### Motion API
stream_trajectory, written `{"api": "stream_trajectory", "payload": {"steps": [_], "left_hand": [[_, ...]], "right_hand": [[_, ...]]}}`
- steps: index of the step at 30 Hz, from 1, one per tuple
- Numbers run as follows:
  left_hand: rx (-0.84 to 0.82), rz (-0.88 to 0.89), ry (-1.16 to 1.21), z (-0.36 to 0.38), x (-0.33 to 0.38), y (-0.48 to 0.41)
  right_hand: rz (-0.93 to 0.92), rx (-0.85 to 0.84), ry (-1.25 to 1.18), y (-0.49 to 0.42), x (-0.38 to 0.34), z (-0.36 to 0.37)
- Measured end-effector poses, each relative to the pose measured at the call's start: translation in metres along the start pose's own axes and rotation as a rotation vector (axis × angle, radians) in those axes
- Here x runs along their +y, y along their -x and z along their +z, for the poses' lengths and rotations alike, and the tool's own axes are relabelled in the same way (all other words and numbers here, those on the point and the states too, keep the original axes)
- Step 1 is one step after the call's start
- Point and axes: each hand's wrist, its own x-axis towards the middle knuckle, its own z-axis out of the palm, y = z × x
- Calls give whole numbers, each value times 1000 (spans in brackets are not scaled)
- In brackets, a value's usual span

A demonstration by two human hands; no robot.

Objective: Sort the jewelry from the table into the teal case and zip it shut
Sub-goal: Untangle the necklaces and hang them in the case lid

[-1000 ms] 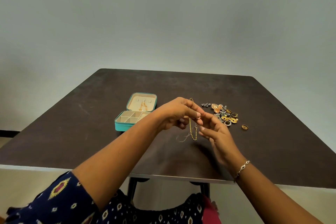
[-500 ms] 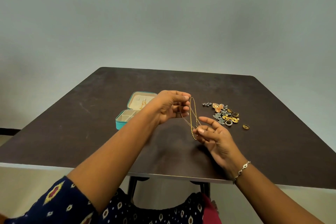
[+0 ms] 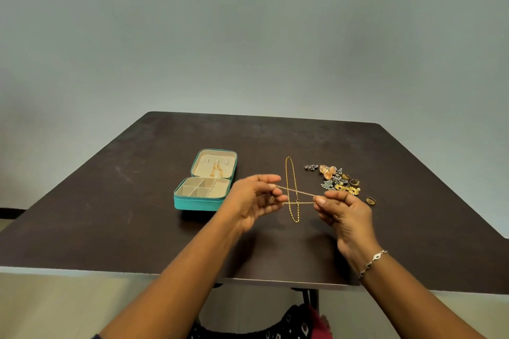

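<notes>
Both forearms are bare down to the left hand (image 3: 253, 201) and the right hand (image 3: 345, 215). A slim silver bracelet (image 3: 373, 261) of linked oval pieces, some set with dark stones, circles the right wrist. At the near edge, between the arms, shows a dark garment (image 3: 286, 329) printed with small pale diamond shapes, with a maroon patch (image 3: 316, 321) of cloth at its right.

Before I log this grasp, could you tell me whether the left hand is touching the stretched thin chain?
Touching: the head view shows the left hand pinching one end of the stretched thin chain, which runs across to the right hand.
</notes>
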Motion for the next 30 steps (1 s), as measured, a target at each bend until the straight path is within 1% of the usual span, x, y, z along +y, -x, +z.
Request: {"api": "stream_trajectory", "payload": {"steps": [3, 7, 10, 12, 18, 22, 24, 30], "left_hand": [[24, -9, 57, -3, -7, 2], [63, -34, 183, -7, -6, 5], [81, -31, 255, -8, -4, 7], [85, -17, 242, -11, -1, 8], [61, -28, 40, -20, 6, 13], [83, -26, 95, -27, 8, 15], [95, -21, 147, -29, 10, 14], [124, -21, 274, -30, 14, 15]], "right_hand": [[19, -11, 48, -2, -7, 2], [61, -105, 100, -6, -27, 15], [52, -181, 161, -7, -45, 27], [51, -236, 214, -8, -58, 36], [109, -422, 430, -12, -86, 54], [177, -548, 581, -11, -94, 57], [175, -564, 590, -10, -95, 59], [69, -484, 462, -10, -97, 71]]}}
